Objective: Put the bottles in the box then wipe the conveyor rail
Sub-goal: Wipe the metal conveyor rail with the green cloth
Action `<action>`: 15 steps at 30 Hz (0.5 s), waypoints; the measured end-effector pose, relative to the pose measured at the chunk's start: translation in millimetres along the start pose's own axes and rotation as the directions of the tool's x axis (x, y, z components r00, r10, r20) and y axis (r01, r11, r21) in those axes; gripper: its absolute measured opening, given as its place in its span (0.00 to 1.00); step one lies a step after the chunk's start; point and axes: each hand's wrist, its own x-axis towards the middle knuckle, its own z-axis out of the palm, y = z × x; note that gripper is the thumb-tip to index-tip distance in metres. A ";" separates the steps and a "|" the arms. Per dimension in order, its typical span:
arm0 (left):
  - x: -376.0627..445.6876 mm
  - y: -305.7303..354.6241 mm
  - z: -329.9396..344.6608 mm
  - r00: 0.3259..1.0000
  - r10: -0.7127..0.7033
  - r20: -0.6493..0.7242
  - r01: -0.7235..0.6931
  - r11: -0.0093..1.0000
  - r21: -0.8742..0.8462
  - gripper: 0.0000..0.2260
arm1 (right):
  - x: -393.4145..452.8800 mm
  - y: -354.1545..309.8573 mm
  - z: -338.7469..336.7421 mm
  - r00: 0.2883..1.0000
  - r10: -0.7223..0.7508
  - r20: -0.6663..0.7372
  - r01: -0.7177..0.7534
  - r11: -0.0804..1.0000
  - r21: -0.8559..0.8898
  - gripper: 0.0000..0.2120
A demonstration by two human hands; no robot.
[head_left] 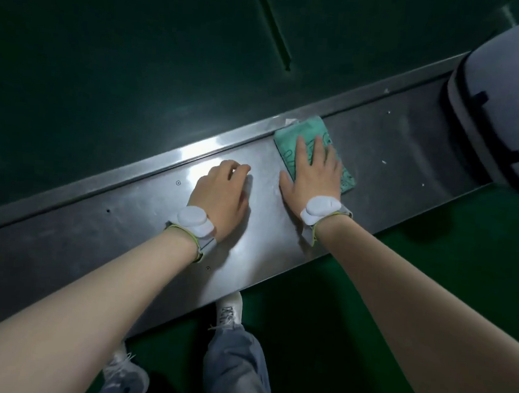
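We see the steel conveyor rail (393,150) running as a flat, brushed metal shelf on a diagonal, with a raised lip along its far edge next to the dark green belt (123,64). At its right end a rounded grey housing (510,100) with two black tabs closes off the rail. Small white specks lie scattered on the metal toward that end.

Our right hand (313,175) lies flat, fingers spread, pressing down on one folded teal cloth (293,134), a soft printed rectangle lying against the raised lip. Our left hand (221,193) rests on the bare metal just beside it, fingers curled under; it seems to hold nothing, though the palm is hidden.

Both wrists carry a white puck-shaped band, two in all. Below the rail we see the glossy green floor (366,326), two pale sneakers and grey trouser legs.
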 end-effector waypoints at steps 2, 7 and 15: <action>-6.8 -11.0 7.1 0.999 0.050 0.004 -0.050 0.999 -0.002 0.21 | 12.5 4.4 13.3 0.999 -0.011 -0.041 0.009 0.998 -0.057 0.36; -37.7 -45.6 16.2 0.997 0.045 -0.056 -0.046 0.999 -0.025 0.18 | 24.2 8.8 28.5 0.982 0.008 -0.190 -0.013 1.000 -0.027 0.33; -94.8 -91.0 -0.3 0.976 -0.122 -0.181 0.106 0.990 -0.094 0.16 | -21.4 -52.2 19.7 0.955 0.017 -0.297 0.025 0.990 0.137 0.25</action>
